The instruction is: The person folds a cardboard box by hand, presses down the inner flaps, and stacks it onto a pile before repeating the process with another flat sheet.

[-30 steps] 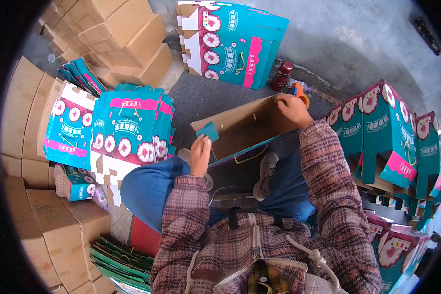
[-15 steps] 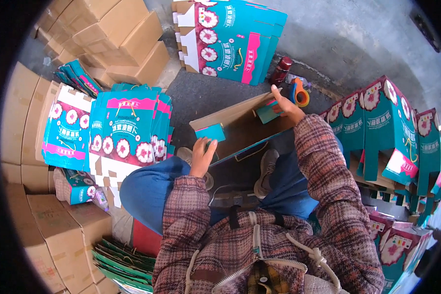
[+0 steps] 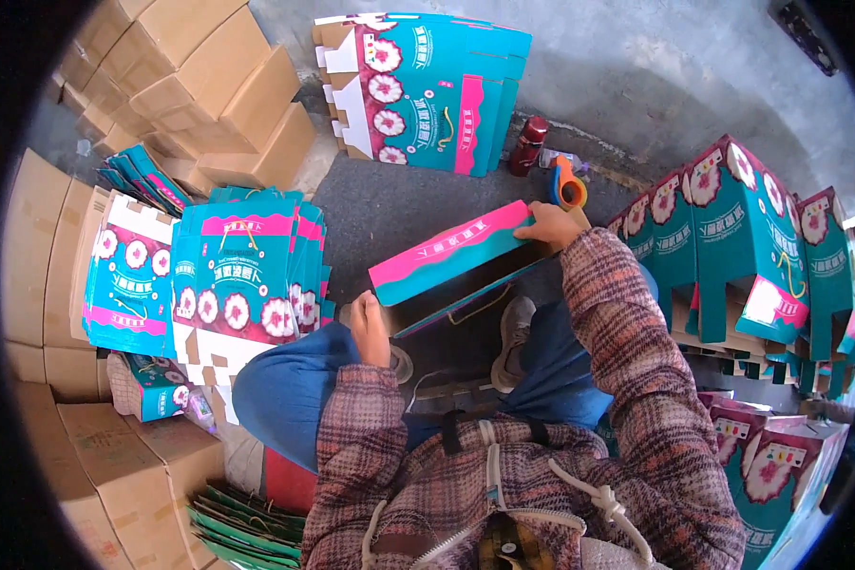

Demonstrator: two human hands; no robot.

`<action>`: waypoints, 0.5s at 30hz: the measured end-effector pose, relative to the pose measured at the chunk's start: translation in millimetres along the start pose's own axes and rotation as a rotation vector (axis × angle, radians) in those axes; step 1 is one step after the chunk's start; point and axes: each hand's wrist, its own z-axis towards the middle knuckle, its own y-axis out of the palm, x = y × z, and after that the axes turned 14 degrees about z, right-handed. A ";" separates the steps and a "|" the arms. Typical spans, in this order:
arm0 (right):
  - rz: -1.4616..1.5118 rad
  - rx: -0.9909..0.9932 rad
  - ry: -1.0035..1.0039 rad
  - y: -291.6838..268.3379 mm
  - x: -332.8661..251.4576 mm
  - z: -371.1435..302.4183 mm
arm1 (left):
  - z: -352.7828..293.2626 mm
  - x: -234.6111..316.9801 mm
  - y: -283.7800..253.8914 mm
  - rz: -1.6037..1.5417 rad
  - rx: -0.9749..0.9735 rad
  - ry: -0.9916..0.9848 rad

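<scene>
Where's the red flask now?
In the head view, the red flask stands upper right of centre, beyond the right hand, beside the flat cartons by the wall.

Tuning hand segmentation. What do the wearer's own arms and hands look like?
Left sleeve and right sleeve: long, plaid, dusty pink and dark with paler lines, ending near the wrists. Left hand and right hand: bare, no gloves; no cables or markings visible.

Long pink-and-teal cardboard flap (image 3: 451, 249) folding over teal cardboard box (image 3: 446, 313)

Mid-frame, the flap is showing its printed face instead of bare brown. Two small teal end tabs are disappearing from view. The right hand (image 3: 553, 228) is now holding the flap's right end; the left hand (image 3: 370, 331) is sitting farther left, by its left corner.
</scene>
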 end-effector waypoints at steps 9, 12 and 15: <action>-0.383 0.168 0.070 19.5 -13.2 -8.0 | 10.1 -37.8 33.4 -0.218 -0.351 -0.015; -0.459 0.500 -0.172 7.2 -22.3 -18.2 | 22.2 -69.0 40.2 -0.245 -0.561 0.053; -0.316 0.706 -0.031 -26.2 -38.6 -37.2 | 31.6 -95.5 35.0 -0.214 -0.603 0.051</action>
